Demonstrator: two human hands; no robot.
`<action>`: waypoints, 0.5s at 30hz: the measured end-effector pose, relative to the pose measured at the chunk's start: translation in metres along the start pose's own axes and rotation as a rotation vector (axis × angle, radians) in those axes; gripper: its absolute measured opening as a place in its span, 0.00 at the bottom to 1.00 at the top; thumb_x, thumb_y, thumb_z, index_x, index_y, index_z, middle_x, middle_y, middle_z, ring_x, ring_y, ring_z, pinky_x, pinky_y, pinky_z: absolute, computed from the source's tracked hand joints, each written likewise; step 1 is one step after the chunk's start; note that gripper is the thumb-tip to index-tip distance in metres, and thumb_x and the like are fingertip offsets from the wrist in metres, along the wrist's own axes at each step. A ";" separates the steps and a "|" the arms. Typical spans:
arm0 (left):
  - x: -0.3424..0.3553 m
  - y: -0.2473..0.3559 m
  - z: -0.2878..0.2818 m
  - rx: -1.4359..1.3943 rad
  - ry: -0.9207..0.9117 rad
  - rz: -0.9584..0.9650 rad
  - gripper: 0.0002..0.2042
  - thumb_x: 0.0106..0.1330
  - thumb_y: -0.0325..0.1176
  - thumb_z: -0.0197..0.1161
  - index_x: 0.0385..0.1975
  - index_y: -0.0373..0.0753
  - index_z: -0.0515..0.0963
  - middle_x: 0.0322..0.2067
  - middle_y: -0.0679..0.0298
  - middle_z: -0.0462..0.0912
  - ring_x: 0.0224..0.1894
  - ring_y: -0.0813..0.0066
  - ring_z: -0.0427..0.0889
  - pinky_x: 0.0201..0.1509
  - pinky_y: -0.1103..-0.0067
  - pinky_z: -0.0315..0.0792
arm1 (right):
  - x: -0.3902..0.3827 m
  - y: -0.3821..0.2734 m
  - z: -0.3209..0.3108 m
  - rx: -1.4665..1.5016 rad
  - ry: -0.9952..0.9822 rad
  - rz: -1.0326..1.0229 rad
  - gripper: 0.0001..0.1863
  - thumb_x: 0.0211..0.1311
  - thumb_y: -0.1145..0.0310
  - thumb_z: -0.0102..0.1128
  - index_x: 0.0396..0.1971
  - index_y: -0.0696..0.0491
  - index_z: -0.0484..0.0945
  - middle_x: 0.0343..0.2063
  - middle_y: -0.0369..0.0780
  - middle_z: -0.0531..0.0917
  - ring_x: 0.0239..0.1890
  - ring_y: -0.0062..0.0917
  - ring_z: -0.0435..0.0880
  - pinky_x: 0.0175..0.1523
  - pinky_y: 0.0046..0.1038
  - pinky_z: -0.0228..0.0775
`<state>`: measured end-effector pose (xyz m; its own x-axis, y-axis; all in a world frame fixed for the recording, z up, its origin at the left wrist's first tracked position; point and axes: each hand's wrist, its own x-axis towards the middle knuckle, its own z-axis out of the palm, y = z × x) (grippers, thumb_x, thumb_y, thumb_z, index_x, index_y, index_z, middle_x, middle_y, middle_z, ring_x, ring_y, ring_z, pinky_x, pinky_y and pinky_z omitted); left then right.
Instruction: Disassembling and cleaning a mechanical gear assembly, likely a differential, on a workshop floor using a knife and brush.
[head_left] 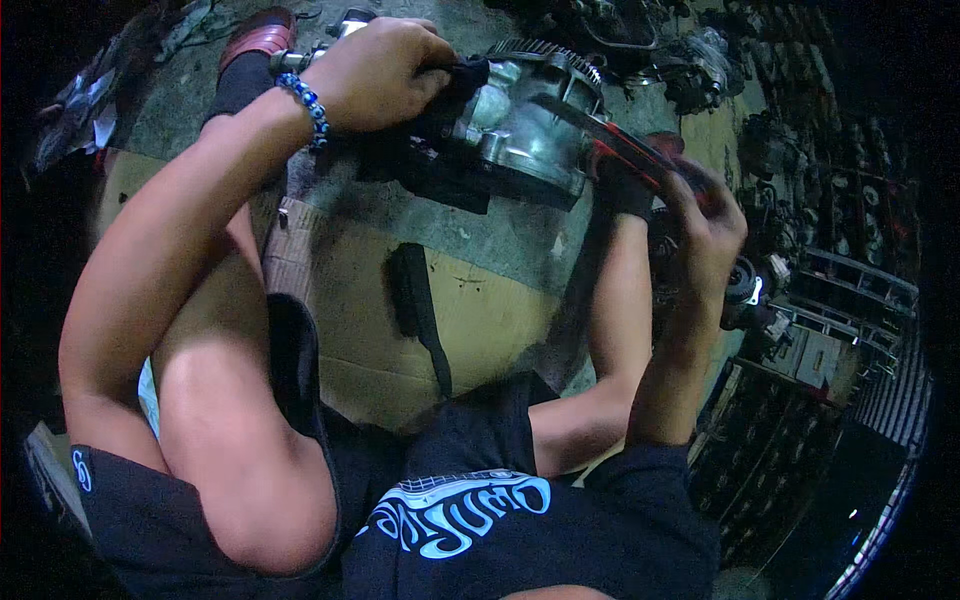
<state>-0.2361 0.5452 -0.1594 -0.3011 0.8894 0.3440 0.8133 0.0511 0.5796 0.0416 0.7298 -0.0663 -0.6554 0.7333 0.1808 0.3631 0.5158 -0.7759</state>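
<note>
A silvery metal engine housing with a toothed gear ring along its far edge sits on the floor between my feet. My left hand, a blue beaded bracelet on its wrist, is closed at the housing's left side, fingers curled against something dark that I cannot make out. In my right hand is a long, dark, slim tool with red near its grip. It slants to the left, its far end over the housing's right side; whether it touches is unclear. A black brush lies on the cardboard nearer me.
Flattened cardboard covers the floor between my legs. My shoes flank the housing. Metal parts crowd the far right, and a metal rack stands at the right. Crumpled plastic and rags lie at the far left.
</note>
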 end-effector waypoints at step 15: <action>0.003 -0.001 -0.009 -0.002 -0.090 -0.157 0.13 0.63 0.30 0.61 0.45 0.33 0.78 0.41 0.59 0.81 0.41 0.72 0.80 0.44 0.78 0.73 | -0.111 0.064 -0.026 0.017 -0.045 0.307 0.11 0.54 0.78 0.65 0.39 0.61 0.81 0.32 0.38 0.82 0.30 0.19 0.80 0.34 0.18 0.71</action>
<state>-0.2420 0.5437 -0.1524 -0.3787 0.9075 0.1818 0.7588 0.1920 0.6223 0.1550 0.6931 -0.1201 -0.5455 0.8332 -0.0906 0.5379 0.2651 -0.8003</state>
